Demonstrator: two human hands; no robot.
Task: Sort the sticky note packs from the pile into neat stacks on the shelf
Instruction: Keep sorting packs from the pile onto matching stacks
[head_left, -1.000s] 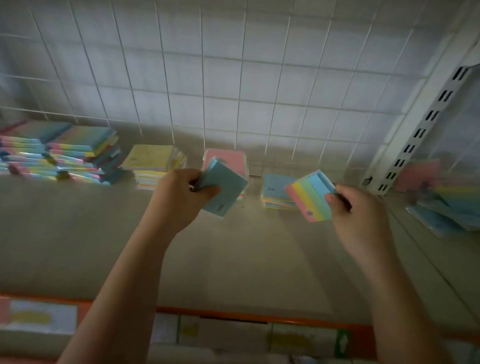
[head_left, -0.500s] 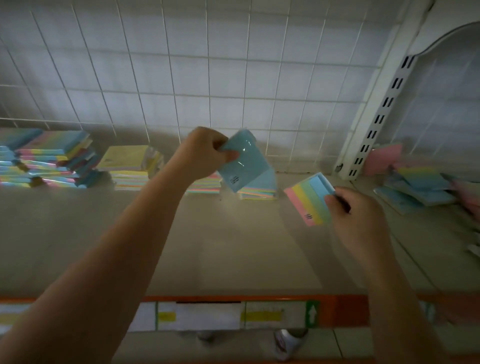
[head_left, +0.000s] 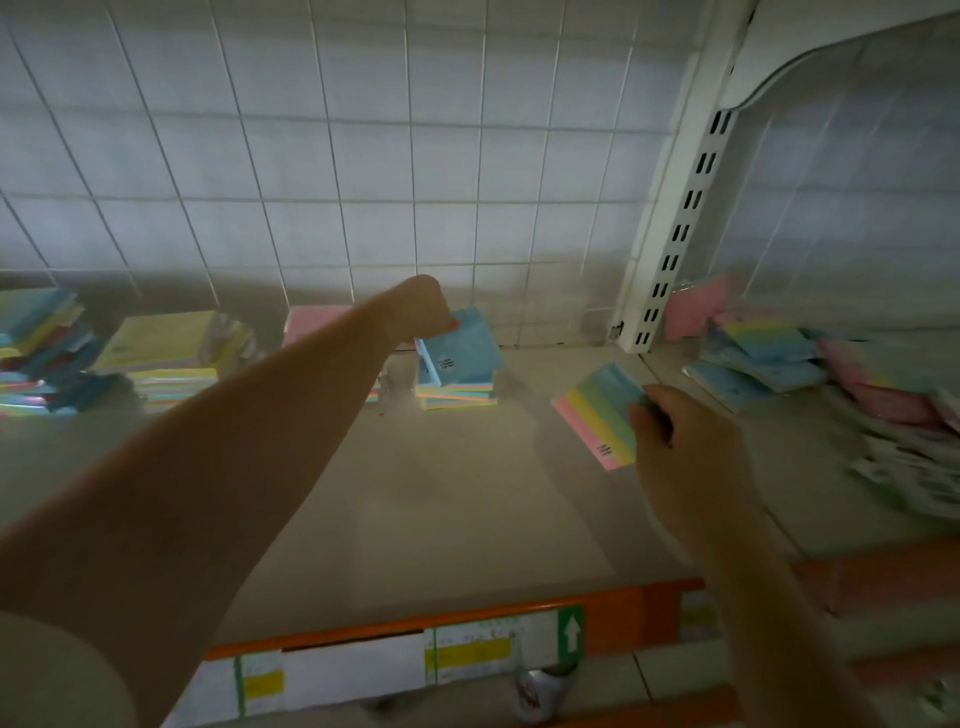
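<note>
My left hand (head_left: 423, 307) reaches to the back of the shelf and holds a blue sticky note pack (head_left: 462, 348) tilted on top of a short blue-topped stack (head_left: 460, 397). My right hand (head_left: 680, 441) pinches a rainbow-striped pack (head_left: 602, 413) above the shelf's right middle. A pink-topped stack (head_left: 311, 322) sits partly hidden behind my left forearm. A yellow-topped stack (head_left: 166, 353) and rainbow stacks (head_left: 41, 353) stand further left. The loose pile (head_left: 789, 358) of mixed packs lies in the bay to the right.
A white wire grid (head_left: 363, 156) backs the beige shelf (head_left: 441, 493). A white slotted upright (head_left: 675, 234) divides the two bays. An orange price rail (head_left: 467, 618) with labels runs along the front edge.
My left hand has carried the blue pack rightward and back, down onto the blue-topped stack. My right hand keeps the rainbow pack in about the same place. The view has shifted right.
</note>
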